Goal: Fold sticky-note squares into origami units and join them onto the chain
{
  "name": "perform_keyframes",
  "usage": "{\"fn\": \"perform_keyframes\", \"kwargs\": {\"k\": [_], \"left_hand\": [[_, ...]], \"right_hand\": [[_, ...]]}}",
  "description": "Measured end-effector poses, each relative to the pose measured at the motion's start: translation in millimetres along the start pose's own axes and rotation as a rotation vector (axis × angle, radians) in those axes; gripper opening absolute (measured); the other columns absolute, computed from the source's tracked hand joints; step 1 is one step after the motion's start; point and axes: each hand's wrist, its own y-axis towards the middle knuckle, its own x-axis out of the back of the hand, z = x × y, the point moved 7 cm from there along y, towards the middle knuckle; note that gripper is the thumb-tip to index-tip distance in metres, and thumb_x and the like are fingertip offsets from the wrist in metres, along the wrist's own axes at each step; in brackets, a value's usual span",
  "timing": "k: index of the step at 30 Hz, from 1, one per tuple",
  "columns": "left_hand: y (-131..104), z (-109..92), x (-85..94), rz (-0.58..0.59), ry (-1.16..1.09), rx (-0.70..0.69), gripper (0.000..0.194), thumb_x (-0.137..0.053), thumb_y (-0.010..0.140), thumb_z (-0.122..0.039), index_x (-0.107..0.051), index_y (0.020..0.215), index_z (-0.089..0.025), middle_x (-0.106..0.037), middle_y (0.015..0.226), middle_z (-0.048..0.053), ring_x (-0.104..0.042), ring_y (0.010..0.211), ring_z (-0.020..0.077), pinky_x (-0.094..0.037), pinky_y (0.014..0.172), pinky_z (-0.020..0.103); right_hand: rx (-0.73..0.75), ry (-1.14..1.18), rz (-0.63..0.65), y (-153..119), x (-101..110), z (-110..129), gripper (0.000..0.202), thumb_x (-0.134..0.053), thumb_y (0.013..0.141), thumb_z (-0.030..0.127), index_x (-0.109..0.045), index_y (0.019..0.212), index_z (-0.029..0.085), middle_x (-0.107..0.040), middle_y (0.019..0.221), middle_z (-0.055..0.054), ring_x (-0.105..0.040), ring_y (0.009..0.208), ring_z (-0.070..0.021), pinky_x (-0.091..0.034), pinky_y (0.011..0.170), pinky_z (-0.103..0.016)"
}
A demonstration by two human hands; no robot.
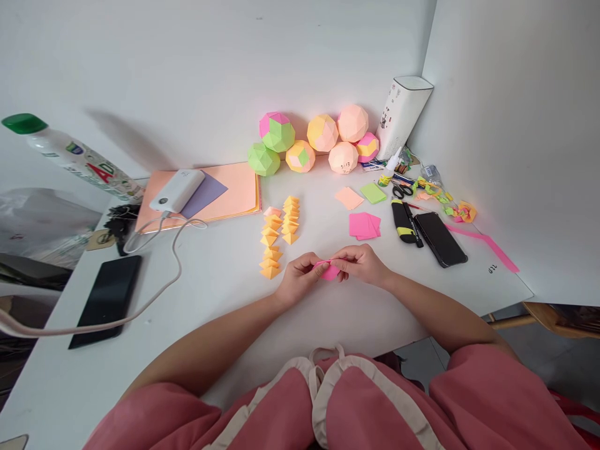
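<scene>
- Left hand (298, 279) pinches the small pink paper (330, 273) at its left side.
- Right hand (364, 264) grips it from the right; the paper sits between both hands.
- Orange folded pieces (290, 220) lie beyond the left hand, pink sheets (364, 225) beyond the right.

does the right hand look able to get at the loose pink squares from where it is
Most likely yes: the pink squares lie just beyond the right hand, and nothing seems to stand between. It is pinching pink paper, though, so it may need to let go first.
</scene>
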Motion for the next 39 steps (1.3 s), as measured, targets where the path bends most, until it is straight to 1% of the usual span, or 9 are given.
{"fn": "perform_keyframes", "kwargs": {"k": [4, 7, 14, 21, 25, 28, 32, 35, 39], "left_hand": [[-0.2, -0.1, 1.5, -0.004, 0.032, -0.027, 0.023, -0.065, 0.075, -0.036, -0.064, 0.064, -0.016, -0.050, 0.061, -0.002, -0.044, 0.055, 0.0074, -0.037, 0.053, 0.022], [-0.3, 3.2, 1.8, 0.001, 0.022, -0.020, 0.021, -0.065, 0.076, -0.035, -0.066, 0.064, -0.017, -0.050, 0.061, -0.002, -0.045, 0.055, 0.0075, -0.038, 0.054, 0.023], [-1.0, 8.3, 2.4, 0.011, -0.004, 0.010, 0.019, -0.065, 0.075, -0.035, -0.068, 0.066, -0.019, -0.050, 0.063, -0.002, -0.046, 0.056, 0.0079, -0.039, 0.054, 0.023], [-2.6, 6.4, 0.2, 0.040, 0.019, 0.021, 0.022, -0.064, 0.076, -0.037, -0.068, 0.064, -0.019, -0.047, 0.062, -0.002, -0.045, 0.055, 0.0081, -0.038, 0.053, 0.023], [-3.3, 3.0, -0.4, 0.041, 0.061, 0.012, 0.026, -0.061, 0.077, -0.039, -0.067, 0.062, -0.018, -0.048, 0.062, -0.001, -0.044, 0.056, 0.0090, -0.038, 0.053, 0.023], [-3.1, -1.1, 0.1, 0.017, 0.089, -0.017, 0.023, -0.061, 0.077, -0.038, -0.066, 0.066, -0.018, -0.053, 0.066, 0.000, -0.048, 0.061, 0.0103, -0.041, 0.057, 0.024], [-3.2, -2.5, -0.5, -0.008, 0.014, -0.005, 0.017, -0.065, 0.073, -0.033, -0.062, 0.070, -0.017, -0.054, 0.072, 0.000, -0.052, 0.065, 0.0109, -0.043, 0.062, 0.025], [-3.6, -0.8, -3.0, 0.017, -0.010, 0.024, 0.017, -0.064, 0.074, -0.030, -0.057, 0.069, -0.016, -0.052, 0.071, 0.000, -0.051, 0.063, 0.0102, -0.042, 0.060, 0.024], [-3.4, 0.9, -0.4, 0.008, 0.013, 0.026, 0.015, -0.061, 0.074, -0.027, -0.053, 0.068, -0.016, -0.050, 0.068, -0.001, -0.046, 0.061, 0.0093, -0.039, 0.057, 0.023]], "right_hand": [[-0.014, 0.008, 0.009, -0.3, 0.5, 1.6, 0.024, -0.062, 0.078, 0.035, -0.068, 0.079, 0.013, -0.065, 0.063, -0.003, -0.062, 0.050, -0.0117, -0.050, 0.047, -0.023], [-0.018, 0.013, 0.021, -0.3, 0.8, 1.1, 0.024, -0.062, 0.078, 0.035, -0.068, 0.079, 0.013, -0.065, 0.062, -0.002, -0.062, 0.050, -0.0114, -0.050, 0.047, -0.023], [-0.047, 0.045, 0.051, 0.7, 0.4, -2.4, 0.025, -0.063, 0.077, 0.036, -0.067, 0.077, 0.012, -0.064, 0.061, -0.002, -0.061, 0.047, -0.0109, -0.049, 0.044, -0.022], [-0.087, 0.087, 0.083, 0.8, -1.5, -3.9, 0.026, -0.064, 0.076, 0.038, -0.066, 0.075, 0.012, -0.063, 0.060, -0.001, -0.060, 0.046, -0.0103, -0.050, 0.044, -0.022], [-0.091, 0.100, 0.092, 0.9, -1.4, -3.7, 0.026, -0.064, 0.076, 0.038, -0.066, 0.074, 0.012, -0.063, 0.060, -0.001, -0.060, 0.046, -0.0104, -0.049, 0.044, -0.022], [-0.091, 0.104, 0.084, 0.8, -0.9, -3.9, 0.027, -0.064, 0.075, 0.038, -0.066, 0.074, 0.012, -0.063, 0.059, -0.001, -0.059, 0.045, -0.0104, -0.049, 0.044, -0.022], [-0.102, 0.099, 0.090, 0.1, -3.2, -7.7, 0.027, -0.064, 0.075, 0.039, -0.066, 0.075, 0.011, -0.064, 0.061, -0.002, -0.060, 0.046, -0.0105, -0.050, 0.045, -0.023], [-0.119, 0.086, 0.098, -0.3, -6.0, -10.7, 0.027, -0.064, 0.076, 0.038, -0.066, 0.076, 0.011, -0.065, 0.063, -0.003, -0.061, 0.047, -0.0109, -0.051, 0.046, -0.023], [-0.124, 0.066, 0.087, 0.6, -4.3, -9.2, 0.028, -0.064, 0.075, 0.038, -0.066, 0.075, 0.011, -0.064, 0.061, -0.003, -0.060, 0.046, -0.0107, -0.050, 0.045, -0.023]]}}
